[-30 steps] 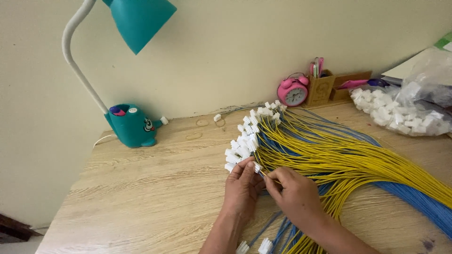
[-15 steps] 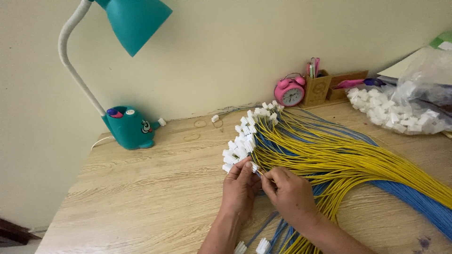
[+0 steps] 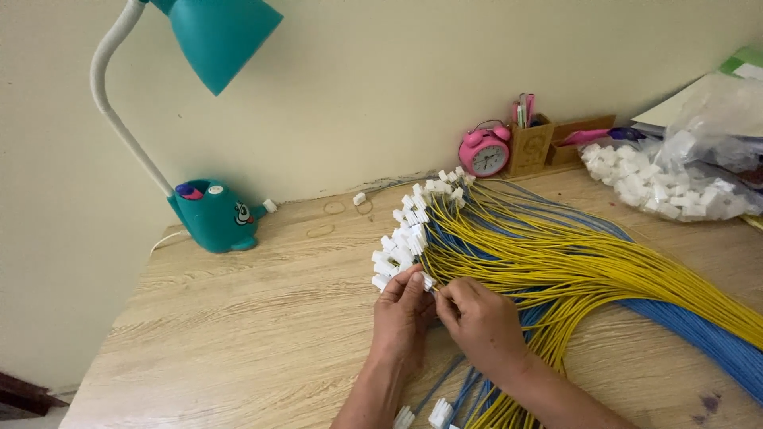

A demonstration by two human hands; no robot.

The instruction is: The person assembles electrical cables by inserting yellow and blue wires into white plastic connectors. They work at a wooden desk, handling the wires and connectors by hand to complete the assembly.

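- Head view: both hands meet on a wooden desk (image 3: 238, 334), at the near end of a wide fan of yellow wires (image 3: 572, 270) lying over blue wires (image 3: 699, 334).
- The left hand (image 3: 401, 314) has its fingers curled, thumb and fingertips pinched on a small white plug (image 3: 427, 281); the right hand (image 3: 477, 318) pinches the wire just beside that plug, its fingers closed as well.
- Beyond the fingertips, a row of plugs (image 3: 405, 230) already caps many wire ends, running away toward the wall.
- Below the wrists, a few more plugged ends (image 3: 437, 413) lie at the desk edge.
- Far right of the hands, a clear bag of loose white plugs (image 3: 675, 187) sits well apart, so plenty seem left.
- Left of the hands stands a teal lamp (image 3: 214, 214); behind the wires, a pink clock (image 3: 484, 153).
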